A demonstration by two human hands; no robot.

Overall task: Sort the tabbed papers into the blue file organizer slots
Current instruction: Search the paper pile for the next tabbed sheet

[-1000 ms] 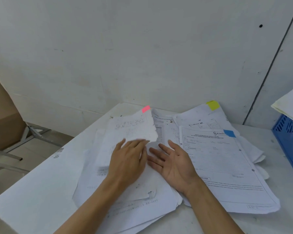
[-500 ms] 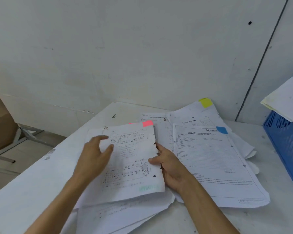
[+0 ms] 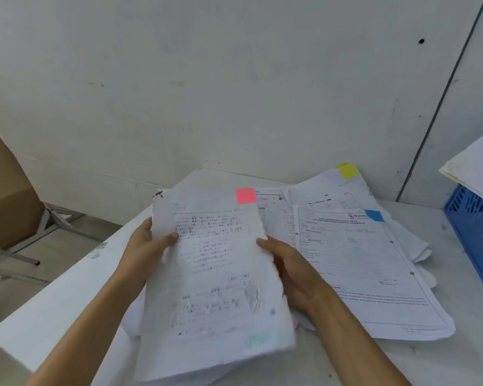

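I hold a stack of printed papers with a pink tab (image 3: 215, 274) lifted above the white table (image 3: 53, 310). My left hand (image 3: 148, 246) grips its left edge, thumb on top. My right hand (image 3: 287, 271) grips its right edge, fingers underneath. To the right lies a form with a blue tab (image 3: 365, 274), and behind it papers with a yellow tab (image 3: 332, 188). The blue file organizer (image 3: 477, 235) stands at the right edge, partly out of frame, with white sheets (image 3: 480, 168) sticking out of it.
A white wall (image 3: 234, 79) rises right behind the table. More loose white sheets (image 3: 134, 324) lie under the held stack. On the floor at the left are a cardboard box (image 3: 6, 196) and metal chair legs (image 3: 20, 252).
Both hands went from lying flat on the pile to gripping the pink-tabbed stack by its side edges. The stack has risen off the table toward me.
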